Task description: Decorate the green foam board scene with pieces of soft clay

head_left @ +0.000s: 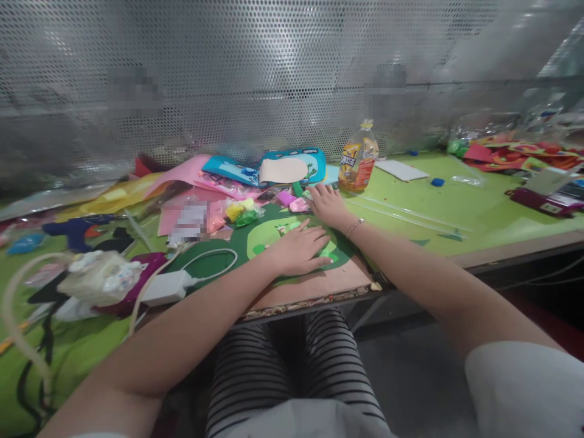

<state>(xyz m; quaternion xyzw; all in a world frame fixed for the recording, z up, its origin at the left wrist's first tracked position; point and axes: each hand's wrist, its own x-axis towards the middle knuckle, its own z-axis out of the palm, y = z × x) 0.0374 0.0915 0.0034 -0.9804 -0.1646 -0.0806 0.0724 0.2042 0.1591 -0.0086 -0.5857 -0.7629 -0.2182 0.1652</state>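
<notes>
Nearest: my lap in striped trousers [292, 365], under the near edge of the counter [479, 207]. Both forearms reach forward over that edge.

Left hand [298, 249]: palm down, fingers [319, 260] stretched flat and close together, gripping nothing. It lies on the dark green foam sheet [219, 264], partly over the light green round patch [267, 238] on it. The sheet lies flat at the counter's near edge, straight ahead of me.

Left of the sheet: a white charger [166, 287], its cable looping over the sheet's corner.

Right hand [326, 205]: just beyond the left one, bracelet [353, 226] at the wrist. Palm down, fingers spread open, nothing in its grip that I can see. The fingertips sit at the sheet's far edge, just beside a pink packet [298, 205]; I cannot tell whether they touch it.

Further left in the same row: yellow and green packets [241, 213]. Well off to the left, a blue glue gun [77, 231].

Beyond the packets: blue foam cut-outs [292, 164] on sheets of pink paper [182, 173].

Just beyond and right of the right hand: a bottle [358, 159], upright, with an orange label.

Farthest: a perforated metal screen [274, 73] along the back of the counter
</notes>
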